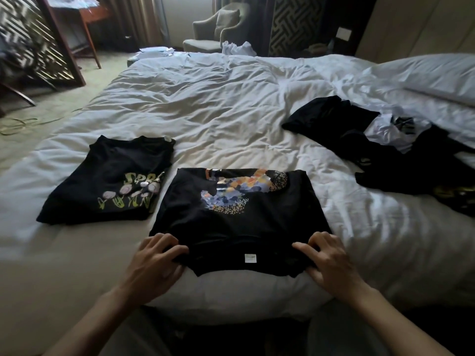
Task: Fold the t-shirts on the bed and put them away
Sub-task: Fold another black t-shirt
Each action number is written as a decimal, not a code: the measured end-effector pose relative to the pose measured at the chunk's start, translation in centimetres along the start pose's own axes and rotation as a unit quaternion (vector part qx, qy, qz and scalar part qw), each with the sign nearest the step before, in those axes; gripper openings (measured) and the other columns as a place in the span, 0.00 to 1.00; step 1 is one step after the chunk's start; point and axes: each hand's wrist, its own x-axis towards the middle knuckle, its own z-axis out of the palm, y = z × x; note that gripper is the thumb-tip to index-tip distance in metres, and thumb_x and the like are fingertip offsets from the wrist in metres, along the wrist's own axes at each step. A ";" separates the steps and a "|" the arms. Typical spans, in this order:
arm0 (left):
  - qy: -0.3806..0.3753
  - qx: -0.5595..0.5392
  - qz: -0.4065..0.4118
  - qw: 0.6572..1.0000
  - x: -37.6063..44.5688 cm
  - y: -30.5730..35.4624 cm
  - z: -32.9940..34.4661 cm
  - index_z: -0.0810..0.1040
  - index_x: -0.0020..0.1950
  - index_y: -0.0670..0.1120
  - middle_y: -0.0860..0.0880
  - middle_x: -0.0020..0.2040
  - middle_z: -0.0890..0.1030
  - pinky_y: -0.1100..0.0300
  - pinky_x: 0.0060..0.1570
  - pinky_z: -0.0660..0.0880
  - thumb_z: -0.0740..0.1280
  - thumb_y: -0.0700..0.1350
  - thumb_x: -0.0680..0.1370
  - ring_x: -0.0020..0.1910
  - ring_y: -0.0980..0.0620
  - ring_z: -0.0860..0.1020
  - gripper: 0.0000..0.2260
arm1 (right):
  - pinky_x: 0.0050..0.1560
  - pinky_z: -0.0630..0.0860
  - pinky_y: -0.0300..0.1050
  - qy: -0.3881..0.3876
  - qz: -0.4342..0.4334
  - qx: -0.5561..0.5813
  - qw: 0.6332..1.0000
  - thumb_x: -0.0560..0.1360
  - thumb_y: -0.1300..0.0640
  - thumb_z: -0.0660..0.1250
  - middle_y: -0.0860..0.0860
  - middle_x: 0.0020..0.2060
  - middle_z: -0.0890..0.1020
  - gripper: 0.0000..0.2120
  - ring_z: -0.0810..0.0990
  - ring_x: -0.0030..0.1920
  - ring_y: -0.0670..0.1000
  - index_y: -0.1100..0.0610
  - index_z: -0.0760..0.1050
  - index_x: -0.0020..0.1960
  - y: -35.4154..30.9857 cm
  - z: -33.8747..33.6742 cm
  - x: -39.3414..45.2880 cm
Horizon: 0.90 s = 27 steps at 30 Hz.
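Observation:
A black t-shirt with an orange and blue print (239,217) lies partly folded on the white bed (221,111), its neck label toward me. My left hand (156,260) pinches its near left corner. My right hand (329,258) pinches its near right corner. To the left lies a folded black t-shirt with a flower print (110,183). At the right a loose heap of black and white clothes (385,150) is spread on the bed.
A white pillow (431,75) lies at the far right. Beyond the bed stand a grey armchair (218,27), a wooden table (84,19) and a lattice screen (33,44). White cloth (237,48) sits at the far bed edge. Carpet lies to the left.

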 end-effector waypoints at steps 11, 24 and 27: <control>0.078 -0.209 -0.288 0.931 5.4 -0.1 -2.1 0.83 0.43 0.59 0.57 0.37 0.82 0.50 0.39 0.79 0.57 0.75 0.72 0.36 0.58 0.81 0.24 | 0.43 0.77 0.49 0.011 0.099 0.091 0.991 0.78 0.37 0.58 0.48 0.44 0.76 0.22 0.80 0.43 0.51 0.51 0.80 0.57 0.6 -1.3 3.1; -0.165 0.021 -0.249 0.954 17.6 -7.6 5.7 0.60 0.79 0.52 0.49 0.80 0.57 0.50 0.77 0.52 0.48 0.63 0.78 0.80 0.47 0.52 0.31 | 0.75 0.53 0.54 -0.166 0.247 0.027 0.954 0.78 0.34 0.47 0.53 0.78 0.59 0.33 0.55 0.77 0.53 0.49 0.58 0.79 5.8 5.1 15.3; -0.021 -0.075 -0.285 0.955 17.5 -8.6 6.3 0.74 0.71 0.42 0.39 0.72 0.72 0.48 0.72 0.62 0.57 0.56 0.77 0.71 0.39 0.68 0.27 | 0.67 0.65 0.50 0.058 0.329 0.169 0.927 0.78 0.45 0.62 0.59 0.64 0.72 0.23 0.69 0.67 0.60 0.58 0.74 0.67 6.2 4.9 15.7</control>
